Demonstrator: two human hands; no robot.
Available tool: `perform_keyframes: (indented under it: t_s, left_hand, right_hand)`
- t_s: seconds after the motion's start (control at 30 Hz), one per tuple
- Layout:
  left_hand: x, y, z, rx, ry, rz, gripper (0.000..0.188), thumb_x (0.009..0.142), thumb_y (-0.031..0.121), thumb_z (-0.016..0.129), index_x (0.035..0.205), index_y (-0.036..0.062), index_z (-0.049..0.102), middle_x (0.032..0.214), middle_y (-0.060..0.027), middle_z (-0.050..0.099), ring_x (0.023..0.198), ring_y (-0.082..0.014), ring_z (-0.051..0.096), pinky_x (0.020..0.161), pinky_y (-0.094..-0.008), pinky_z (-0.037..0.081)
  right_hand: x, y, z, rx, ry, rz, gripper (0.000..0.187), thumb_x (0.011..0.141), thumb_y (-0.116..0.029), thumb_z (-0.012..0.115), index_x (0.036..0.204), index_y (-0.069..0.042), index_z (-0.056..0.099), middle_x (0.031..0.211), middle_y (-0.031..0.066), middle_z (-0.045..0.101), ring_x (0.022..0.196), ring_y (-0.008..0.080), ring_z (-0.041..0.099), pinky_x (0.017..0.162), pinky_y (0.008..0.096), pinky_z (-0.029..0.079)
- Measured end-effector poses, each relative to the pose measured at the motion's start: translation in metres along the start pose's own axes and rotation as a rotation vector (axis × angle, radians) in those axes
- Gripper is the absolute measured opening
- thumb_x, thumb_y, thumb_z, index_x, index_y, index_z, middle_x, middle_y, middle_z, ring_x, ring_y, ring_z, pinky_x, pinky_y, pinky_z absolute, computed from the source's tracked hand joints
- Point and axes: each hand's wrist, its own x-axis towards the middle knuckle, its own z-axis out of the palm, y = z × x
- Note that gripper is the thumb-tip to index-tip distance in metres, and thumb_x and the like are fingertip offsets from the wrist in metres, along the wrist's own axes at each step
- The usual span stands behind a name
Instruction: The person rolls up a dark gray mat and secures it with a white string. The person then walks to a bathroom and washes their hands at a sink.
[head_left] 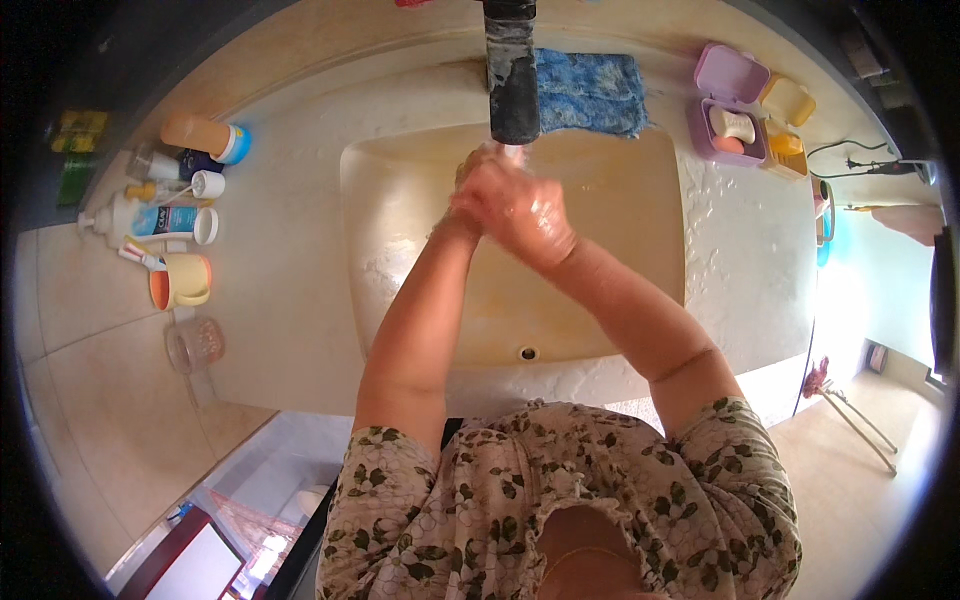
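Both of my hands are wet and pressed together at the far end of the cream sink basin point(590, 290), right under the dark faucet point(514, 90). My right hand point(527, 208) lies on top, its fingers closed around my left hand point(466, 192). Most of the left hand, fingers included, is covered by the right, so I cannot tell how it is bent. A pale gleam of water or lather shows at the faucet's mouth and on the back of my right hand. No other object is visible in either hand.
A folded blue cloth point(592, 92) lies behind the basin. At the right stand an open purple soap box point(712, 125) with soap and a yellow soap box point(789, 100). Bottles, including a white pump bottle point(130, 218), and a yellow mug point(188, 280) line the left edge.
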Motion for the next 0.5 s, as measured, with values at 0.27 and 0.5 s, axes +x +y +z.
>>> perform_keyframes:
  t_s: [0.27, 0.5]
  left_hand:
    - [-0.005, 0.013, -0.017, 0.307, -0.105, 0.306, 0.022, 0.081, 0.024, 0.059, 0.098, 0.0113, 0.064, 0.098, -0.0128, 0.062, 0.094, -0.0338, 0.056, 0.084, -0.0403, 0.044]
    - [-0.028, 0.052, -0.024, 0.259, -0.403, 0.079, 0.035, 0.088, 0.016, 0.05, 0.122, 0.0102, 0.05, 0.122, -0.0134, 0.052, 0.118, -0.0291, 0.045, 0.098, -0.039, 0.037]
  right_hand:
    - [0.004, 0.006, -0.002, -0.059, 0.001, 0.059, 0.031, 0.079, -0.037, 0.062, 0.08, -0.006, 0.06, 0.075, 0.0113, 0.063, 0.064, 0.0289, 0.063, 0.052, 0.0384, 0.049]
    - [0.008, 0.048, 0.003, -0.095, -0.285, 0.336, 0.03, 0.077, -0.043, 0.061, 0.081, -0.013, 0.062, 0.075, 0.0108, 0.065, 0.068, 0.0305, 0.064, 0.054, 0.0422, 0.051]
